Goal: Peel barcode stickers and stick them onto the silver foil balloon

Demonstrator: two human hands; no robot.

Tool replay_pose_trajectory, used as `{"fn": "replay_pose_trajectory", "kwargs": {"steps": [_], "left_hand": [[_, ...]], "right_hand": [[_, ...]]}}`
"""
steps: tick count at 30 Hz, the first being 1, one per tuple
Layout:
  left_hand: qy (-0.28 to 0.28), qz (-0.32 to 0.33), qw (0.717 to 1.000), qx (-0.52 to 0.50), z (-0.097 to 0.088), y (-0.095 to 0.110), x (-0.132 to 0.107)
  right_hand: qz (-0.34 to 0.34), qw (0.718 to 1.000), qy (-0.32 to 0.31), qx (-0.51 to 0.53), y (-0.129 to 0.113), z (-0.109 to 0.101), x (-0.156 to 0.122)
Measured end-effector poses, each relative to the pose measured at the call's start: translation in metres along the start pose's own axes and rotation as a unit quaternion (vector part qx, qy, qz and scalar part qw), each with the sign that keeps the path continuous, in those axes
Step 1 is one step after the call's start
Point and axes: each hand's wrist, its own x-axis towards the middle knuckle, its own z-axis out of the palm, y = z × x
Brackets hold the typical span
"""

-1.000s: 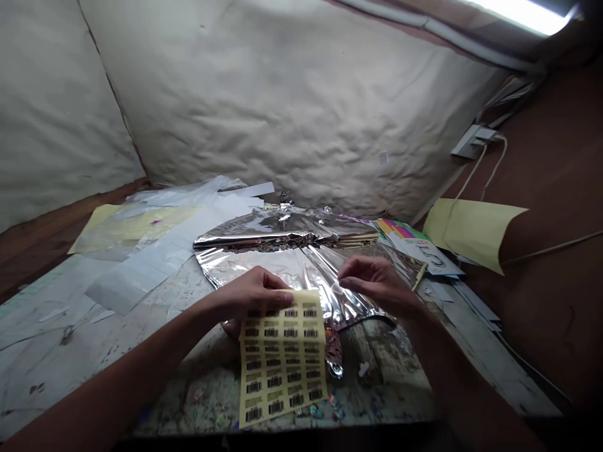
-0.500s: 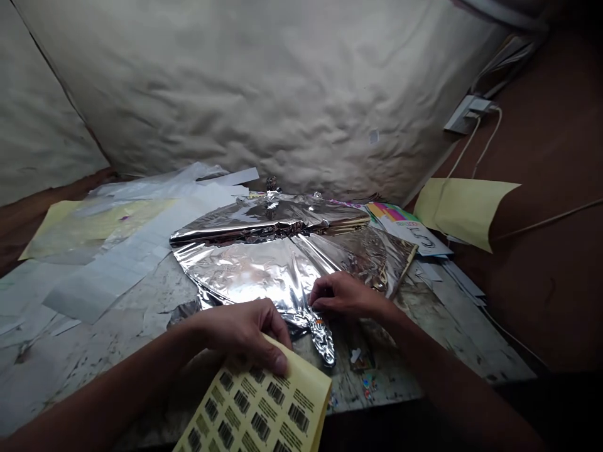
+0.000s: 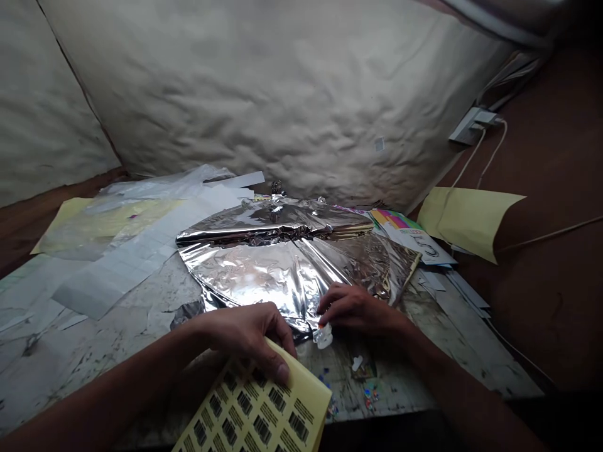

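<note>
Yellow-backed barcode label sheet (image 3: 254,408), bowed and tilted; crinkled silver foil balloon (image 3: 254,276) lying flat, small white plastic fitting (image 3: 323,337) at its narrow tail.

Silver foil (image 3: 254,273), yellow label sheet (image 3: 254,408)
Crinkled foil shines silver; the sheet carries rows of black barcodes; the booklet (image 3: 389,218) shows pink, yellow and green bands; the counter (image 3: 94,351) is whitish, blotched grey

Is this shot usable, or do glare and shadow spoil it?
Head view: glare streaks the crumpled silver foil sheet; shadow dims the right hand; the yellow barcode label sheet is cut off by the lower edge, but its barcodes look fairly sharp.
</note>
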Motion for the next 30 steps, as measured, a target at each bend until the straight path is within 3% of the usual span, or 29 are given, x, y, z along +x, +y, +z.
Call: {"fn": "replay_pose_trajectory", "kwargs": {"steps": [3, 7, 10, 15, 18, 23, 30], "left_hand": [[0.017, 0.009, 1.0, 0.018, 0.001, 0.001, 0.002], [0.142, 0.029, 0.98, 0.133, 0.011, 0.002, 0.006], [0.185, 0.036, 0.957, 0.222, 0.021, 0.001, 0.008], [0.187, 0.026, 0.948, 0.257, 0.027, -0.004, 0.011], [0.182, 0.031, 0.948, 0.259, 0.026, -0.006, 0.011], [0.227, 0.066, 0.937, 0.257, 0.027, -0.006, 0.011], [0.23, 0.082, 0.935, 0.258, 0.03, -0.01, 0.014]], "right_hand": [[0.025, 0.998, 0.036, 0.055, 0.009, 0.008, 0.001], [0.076, 0.986, 0.091, 0.113, 0.014, 0.012, 0.003], [0.115, 0.968, 0.104, 0.196, 0.017, 0.009, 0.003], [0.167, 0.939, 0.086, 0.287, 0.02, 0.003, 0.003], [0.199, 0.926, 0.138, 0.29, 0.02, 0.008, 0.007], [0.226, 0.904, 0.204, 0.301, 0.019, 0.016, 0.015], [0.239, 0.908, 0.177, 0.294, 0.016, 0.015, 0.016]]}}
